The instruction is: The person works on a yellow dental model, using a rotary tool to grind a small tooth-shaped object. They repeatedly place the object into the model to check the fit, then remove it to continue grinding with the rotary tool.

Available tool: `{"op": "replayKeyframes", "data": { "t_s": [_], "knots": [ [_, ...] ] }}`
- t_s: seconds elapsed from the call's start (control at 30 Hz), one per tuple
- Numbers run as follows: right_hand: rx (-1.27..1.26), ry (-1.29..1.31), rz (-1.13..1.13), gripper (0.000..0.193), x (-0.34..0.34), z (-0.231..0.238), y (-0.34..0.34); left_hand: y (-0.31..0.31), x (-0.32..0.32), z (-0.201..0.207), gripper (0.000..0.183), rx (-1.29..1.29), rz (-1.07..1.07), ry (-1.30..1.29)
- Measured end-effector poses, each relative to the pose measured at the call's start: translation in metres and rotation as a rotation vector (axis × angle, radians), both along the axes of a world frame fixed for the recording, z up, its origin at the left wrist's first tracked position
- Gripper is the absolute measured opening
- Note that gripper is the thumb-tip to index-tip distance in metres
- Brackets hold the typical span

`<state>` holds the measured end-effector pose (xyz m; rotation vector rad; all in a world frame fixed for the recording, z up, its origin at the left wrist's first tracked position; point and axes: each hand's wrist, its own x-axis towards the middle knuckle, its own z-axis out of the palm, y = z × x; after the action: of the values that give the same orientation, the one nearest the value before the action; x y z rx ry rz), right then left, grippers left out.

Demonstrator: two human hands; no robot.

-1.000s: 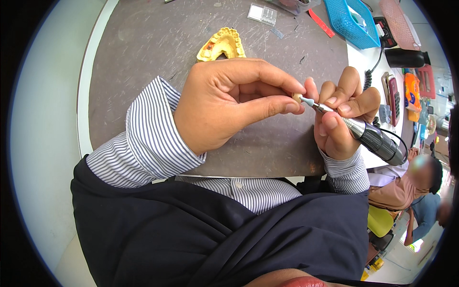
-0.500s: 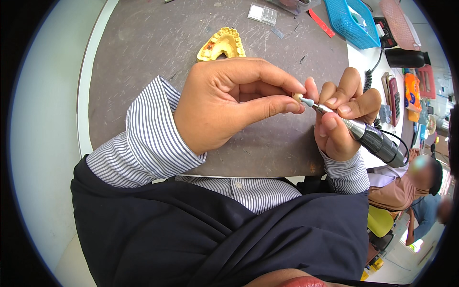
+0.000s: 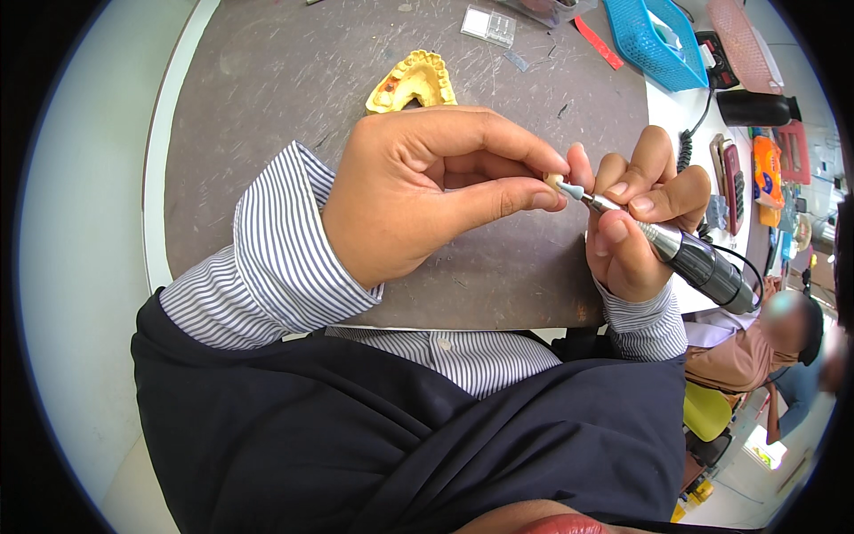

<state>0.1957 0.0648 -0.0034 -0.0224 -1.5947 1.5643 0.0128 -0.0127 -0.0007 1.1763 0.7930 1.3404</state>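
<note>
Between the thumb and fingertips of my left hand [image 3: 436, 182] I pinch a small cream dental crown [image 3: 552, 181], largely covered by the fingers. My right hand [image 3: 645, 209] is wrapped pen-like round a dental handpiece [image 3: 707, 270] with a silver nose and black body. A pale blue-grey pointed polishing bit [image 3: 573, 190] at its end meets the crown. Behind my left hand, a yellow plaster dental model [image 3: 418, 78] of a tooth arch lies on the brown work mat [image 3: 267, 71], its near part hidden by the hand.
A small clear case [image 3: 488, 27] and a red strip [image 3: 598, 43] lie at the back. On the right stand a blue basket [image 3: 656, 49], a black bottle [image 3: 756, 109] and an orange packet [image 3: 767, 169]. A coiled cord [image 3: 685, 149] runs behind my right hand. Other people sit at far right.
My hands, the crown and the handpiece stay almost in place, with only a very slight shift. In the right background, a person in blue has moved an arm.
</note>
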Motion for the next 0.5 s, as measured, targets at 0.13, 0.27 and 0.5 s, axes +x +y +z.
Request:
{"op": "replayKeyframes", "data": {
  "t_s": [0.13, 0.27, 0.5],
  "knots": [
    [0.044, -0.036, -0.010, 0.028, 0.0011, -0.0001, 0.0008, 0.0007, 0.0000, -0.0011, 0.020, 0.005, -0.001, -0.013],
    [0.013, -0.018, -0.017, 0.029, 0.0004, -0.0007, 0.0001, -0.0003, 0.0004, 0.0005, 0.020, -0.007, 0.005, -0.002],
    [0.042, -0.057, -0.059, 0.028, -0.0004, 0.0014, -0.0016, 0.0008, -0.0002, -0.0002, 0.021, 0.001, 0.001, -0.007]
  ]
}}
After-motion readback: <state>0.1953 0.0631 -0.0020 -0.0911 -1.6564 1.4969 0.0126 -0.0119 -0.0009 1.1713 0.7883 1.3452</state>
